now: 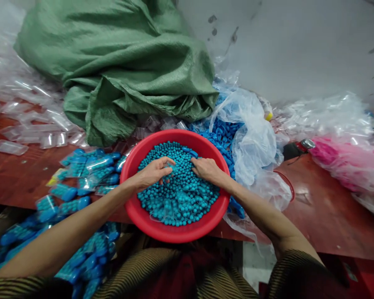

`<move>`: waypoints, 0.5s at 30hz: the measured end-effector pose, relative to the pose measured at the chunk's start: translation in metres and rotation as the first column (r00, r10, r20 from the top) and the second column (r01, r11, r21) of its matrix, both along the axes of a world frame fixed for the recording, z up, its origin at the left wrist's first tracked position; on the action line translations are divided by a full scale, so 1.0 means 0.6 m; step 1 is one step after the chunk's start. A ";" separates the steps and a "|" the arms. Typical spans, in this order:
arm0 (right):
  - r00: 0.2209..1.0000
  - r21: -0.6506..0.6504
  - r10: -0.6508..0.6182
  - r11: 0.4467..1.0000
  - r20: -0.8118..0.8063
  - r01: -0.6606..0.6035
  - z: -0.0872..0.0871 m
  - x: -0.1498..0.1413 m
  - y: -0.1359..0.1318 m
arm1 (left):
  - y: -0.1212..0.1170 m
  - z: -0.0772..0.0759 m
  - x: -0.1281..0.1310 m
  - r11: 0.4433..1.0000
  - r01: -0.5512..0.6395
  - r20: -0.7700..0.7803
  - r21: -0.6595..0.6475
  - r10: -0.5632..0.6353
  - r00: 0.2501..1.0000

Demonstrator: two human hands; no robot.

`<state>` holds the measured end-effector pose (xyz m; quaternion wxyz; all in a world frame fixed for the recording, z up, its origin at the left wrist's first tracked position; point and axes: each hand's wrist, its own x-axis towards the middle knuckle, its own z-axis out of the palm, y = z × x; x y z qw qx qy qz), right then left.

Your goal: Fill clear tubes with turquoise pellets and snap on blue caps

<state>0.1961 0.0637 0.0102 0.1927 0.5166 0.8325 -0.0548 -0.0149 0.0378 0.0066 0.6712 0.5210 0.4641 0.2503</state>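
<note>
A red plastic basin holds a mass of small turquoise beads. Over the beads, at the basin's left side, my left hand has its thumb and fingers apart, with nothing clear to see between them. My right hand is at the right side of the beads, its fingers curled and pressed together. Just beyond those fingertips lies a blue plastic piece; whether they grip it is unclear. Clear packets lie among the nearer beads. Left of the basin are several clear cases with turquoise beads and blue caps.
Behind the basin slumps a big green woven sack. Empty clear cases pile up at left. Blue plastic parts and a thin clear bag sit at right, with pink plastic bags farther along the red table.
</note>
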 end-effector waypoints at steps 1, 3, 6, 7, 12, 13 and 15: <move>0.999 0.020 -0.007 1.000 -0.039 0.007 0.000 -0.007 0.003 | 0.000 -0.003 0.000 1.000 0.003 -0.023 0.008 -0.003 1.000; 0.992 0.002 0.006 1.000 -0.129 -0.006 0.002 -0.019 0.010 | -0.001 -0.007 0.000 1.000 0.002 -0.058 0.028 0.000 0.998; 0.971 -0.112 0.076 0.988 -0.225 -0.103 0.001 -0.033 0.018 | -0.002 -0.010 -0.001 0.999 0.014 -0.046 0.034 -0.012 0.999; 0.974 -0.120 0.085 0.986 -0.212 -0.112 -0.001 -0.036 0.019 | -0.003 -0.009 -0.001 0.999 0.024 -0.029 0.028 -0.023 0.999; 0.999 -0.037 0.019 0.999 -0.030 -0.020 -0.008 -0.044 0.020 | -0.004 -0.005 -0.005 0.999 0.034 0.047 0.011 -0.035 0.998; 0.999 -0.022 0.013 1.000 -0.039 -0.014 -0.007 -0.043 0.022 | -0.004 -0.005 -0.005 1.000 0.024 0.062 0.006 -0.024 0.998; 0.991 0.024 -0.009 1.000 -0.134 0.012 -0.002 -0.037 0.029 | -0.004 -0.005 -0.006 1.000 0.006 0.083 -0.003 -0.006 0.997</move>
